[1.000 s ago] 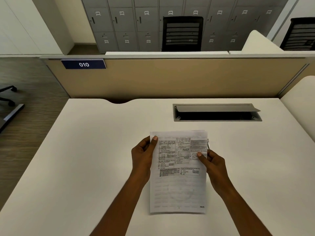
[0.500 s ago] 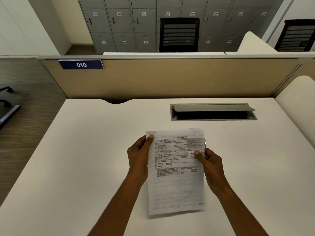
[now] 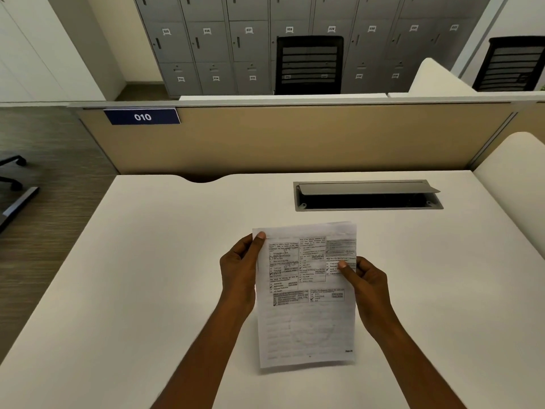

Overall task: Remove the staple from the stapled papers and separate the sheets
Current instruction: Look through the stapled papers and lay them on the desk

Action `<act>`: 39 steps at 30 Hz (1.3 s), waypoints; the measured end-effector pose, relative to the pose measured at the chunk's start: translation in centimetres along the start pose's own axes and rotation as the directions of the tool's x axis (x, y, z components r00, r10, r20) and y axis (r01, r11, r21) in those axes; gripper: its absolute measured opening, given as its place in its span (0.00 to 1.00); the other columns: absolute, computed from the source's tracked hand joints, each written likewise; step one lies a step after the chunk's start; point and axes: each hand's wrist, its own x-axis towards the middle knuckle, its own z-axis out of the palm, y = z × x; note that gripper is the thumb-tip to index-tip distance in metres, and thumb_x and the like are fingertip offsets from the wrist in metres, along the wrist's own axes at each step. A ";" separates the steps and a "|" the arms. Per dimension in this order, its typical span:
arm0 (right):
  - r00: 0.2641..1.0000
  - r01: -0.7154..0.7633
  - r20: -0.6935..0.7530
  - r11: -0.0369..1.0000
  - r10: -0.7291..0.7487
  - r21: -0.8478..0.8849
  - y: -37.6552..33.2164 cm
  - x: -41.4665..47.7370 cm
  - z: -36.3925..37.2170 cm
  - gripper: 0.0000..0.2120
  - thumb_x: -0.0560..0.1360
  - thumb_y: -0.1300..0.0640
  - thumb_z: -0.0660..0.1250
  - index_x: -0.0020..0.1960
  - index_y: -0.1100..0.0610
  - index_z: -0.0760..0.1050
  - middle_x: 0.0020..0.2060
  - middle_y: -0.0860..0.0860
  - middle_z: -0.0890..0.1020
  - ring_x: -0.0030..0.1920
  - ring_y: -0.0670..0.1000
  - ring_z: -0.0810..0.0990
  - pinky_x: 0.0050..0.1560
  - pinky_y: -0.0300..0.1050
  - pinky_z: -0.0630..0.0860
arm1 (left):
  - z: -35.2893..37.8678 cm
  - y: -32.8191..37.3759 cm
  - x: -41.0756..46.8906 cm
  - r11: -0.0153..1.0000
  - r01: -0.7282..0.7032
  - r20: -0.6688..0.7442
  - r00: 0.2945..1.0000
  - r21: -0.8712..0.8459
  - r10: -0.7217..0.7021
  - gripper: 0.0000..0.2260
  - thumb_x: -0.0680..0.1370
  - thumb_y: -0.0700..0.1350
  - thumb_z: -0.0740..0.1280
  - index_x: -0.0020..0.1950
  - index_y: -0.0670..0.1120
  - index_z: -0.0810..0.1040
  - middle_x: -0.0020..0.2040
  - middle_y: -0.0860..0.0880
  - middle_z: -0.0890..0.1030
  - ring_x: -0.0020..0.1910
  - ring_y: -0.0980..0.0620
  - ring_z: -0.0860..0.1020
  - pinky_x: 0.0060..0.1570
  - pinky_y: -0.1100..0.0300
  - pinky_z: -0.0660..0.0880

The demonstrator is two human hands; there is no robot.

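Stapled papers point(image 3: 306, 320) held over the tabletop point(image 3: 147, 261), above its middle and toward the near edge, printed side facing up. Left hand point(image 3: 239, 276) grips the left edge, thumb on the top left corner, fingers clamped behind the sheets; right hand point(image 3: 368, 284) pinches the right edge, thumb on the print, fingers curled behind. Staple too small to make out; an open cable hatch point(image 3: 365, 196) sits in the tabletop beyond the papers, apart from them.
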 end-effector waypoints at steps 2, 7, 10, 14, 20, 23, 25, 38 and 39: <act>1.000 0.010 0.004 1.000 -0.010 0.005 -0.3 -0.1 -0.1 0.12 0.79 0.62 0.68 0.62 0.62 0.79 0.53 0.57 0.87 0.53 0.57 0.86 0.48 0.49 0.84 | 0.0 0.3 -0.4 0.999 0.003 0.048 0.999 0.035 -0.005 0.08 0.77 0.47 0.72 0.55 0.47 0.86 0.48 0.48 0.88 0.43 0.53 0.86 0.42 0.58 0.83; 1.000 0.027 0.004 1.000 -0.027 0.010 -1.2 0.0 -0.5 0.11 0.79 0.62 0.68 0.61 0.61 0.80 0.52 0.56 0.87 0.52 0.57 0.86 0.49 0.50 0.84 | -0.5 -0.7 -1.9 0.980 0.017 0.138 0.989 0.198 -0.045 0.10 0.76 0.47 0.73 0.56 0.47 0.86 0.51 0.47 0.88 0.48 0.49 0.87 0.45 0.53 0.84; 0.999 0.043 0.000 0.999 -0.043 -0.022 -1.4 0.5 -0.6 0.10 0.79 0.61 0.68 0.59 0.60 0.81 0.51 0.56 0.87 0.52 0.57 0.86 0.49 0.50 0.84 | -0.6 -1.1 -2.5 0.973 -0.006 0.138 0.990 0.231 -0.027 0.08 0.78 0.44 0.73 0.55 0.45 0.86 0.50 0.45 0.88 0.50 0.44 0.87 0.50 0.49 0.84; 0.985 0.115 -0.097 0.958 -0.145 -0.261 -1.3 0.9 -0.4 0.13 0.77 0.56 0.72 0.60 0.54 0.78 0.55 0.50 0.85 0.56 0.55 0.84 0.52 0.47 0.81 | -0.2 -0.1 -2.9 0.979 -0.039 0.112 0.994 0.198 0.017 0.06 0.78 0.42 0.73 0.54 0.45 0.86 0.49 0.45 0.88 0.49 0.44 0.87 0.51 0.48 0.84; 0.899 0.398 0.072 0.736 -0.432 -0.548 -2.6 -3.6 3.4 0.26 0.73 0.46 0.72 0.68 0.52 0.71 0.64 0.45 0.76 0.63 0.45 0.76 0.60 0.41 0.76 | 0.8 0.7 -4.4 0.987 -0.089 0.036 0.996 0.132 0.085 0.08 0.77 0.43 0.74 0.56 0.46 0.87 0.51 0.46 0.88 0.50 0.45 0.87 0.54 0.43 0.83; 0.913 0.404 0.247 0.787 -0.323 -0.465 -3.3 -6.3 5.9 0.28 0.77 0.42 0.66 0.74 0.47 0.65 0.71 0.38 0.70 0.69 0.36 0.70 0.62 0.31 0.73 | 1.9 0.3 -5.9 0.984 -0.128 0.013 0.992 0.121 0.127 0.07 0.77 0.43 0.74 0.53 0.52 0.87 0.51 0.49 0.88 0.49 0.47 0.87 0.53 0.44 0.83; 0.914 0.384 0.301 0.817 -0.271 -0.430 -3.3 -7.2 7.0 0.28 0.77 0.38 0.61 0.75 0.41 0.59 0.72 0.34 0.66 0.69 0.30 0.66 0.63 0.26 0.69 | 2.6 0.0 -6.9 0.981 -0.150 0.006 0.989 0.119 0.150 0.08 0.77 0.45 0.74 0.53 0.55 0.86 0.51 0.52 0.88 0.49 0.48 0.87 0.51 0.46 0.84; 0.887 0.445 0.277 0.844 -0.369 -0.301 -3.3 -6.7 6.5 0.21 0.82 0.49 0.57 0.75 0.45 0.64 0.68 0.37 0.76 0.69 0.40 0.74 0.67 0.36 0.72 | 5.5 -0.1 -9.1 0.991 -0.076 0.117 0.989 -0.112 0.089 0.13 0.80 0.61 0.60 0.48 0.67 0.86 0.54 0.52 0.87 0.58 0.45 0.84 0.56 0.42 0.81; 0.894 0.434 0.256 0.856 -0.369 -0.282 -3.4 -6.6 6.3 0.21 0.83 0.50 0.56 0.75 0.47 0.66 0.67 0.39 0.78 0.68 0.41 0.76 0.67 0.39 0.74 | 5.6 0.1 -9.1 0.989 -0.076 0.137 0.986 -0.130 0.094 0.15 0.79 0.59 0.59 0.48 0.67 0.86 0.54 0.50 0.87 0.58 0.44 0.84 0.57 0.42 0.81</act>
